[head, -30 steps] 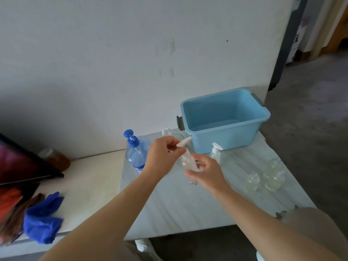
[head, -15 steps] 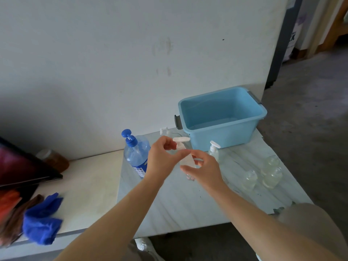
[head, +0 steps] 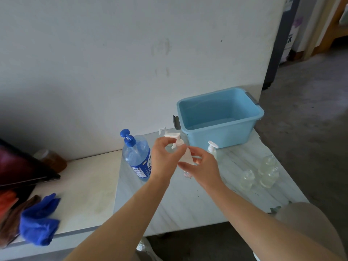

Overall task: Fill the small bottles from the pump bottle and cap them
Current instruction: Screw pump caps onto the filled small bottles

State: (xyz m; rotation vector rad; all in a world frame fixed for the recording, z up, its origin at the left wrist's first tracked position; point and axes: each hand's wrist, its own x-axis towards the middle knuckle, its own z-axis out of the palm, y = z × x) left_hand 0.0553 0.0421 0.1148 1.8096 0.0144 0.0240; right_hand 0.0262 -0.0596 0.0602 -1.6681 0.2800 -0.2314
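**Pump cap turned on the small bottle**

Since a second ago the pump cap has swung round: its spout, which pointed up and to the right, now lies level and points left. Your left hand pinches the cap at its collar with curled fingers. Your right hand is wrapped round the body of the small bottle.

You hold that bottle above the tabletop, between the pump bottle and the blue tub. Its long axis is tilted, with the neck up and leaning left and the base down in your right palm.

A capped bottle stands just in front of the tub. Three open bottles cluster well to your right.

Your tabletop is pale and marbled, set against a white wall. A blue cloth lies on the cream ledge to your left. Grey floor shows on the right.
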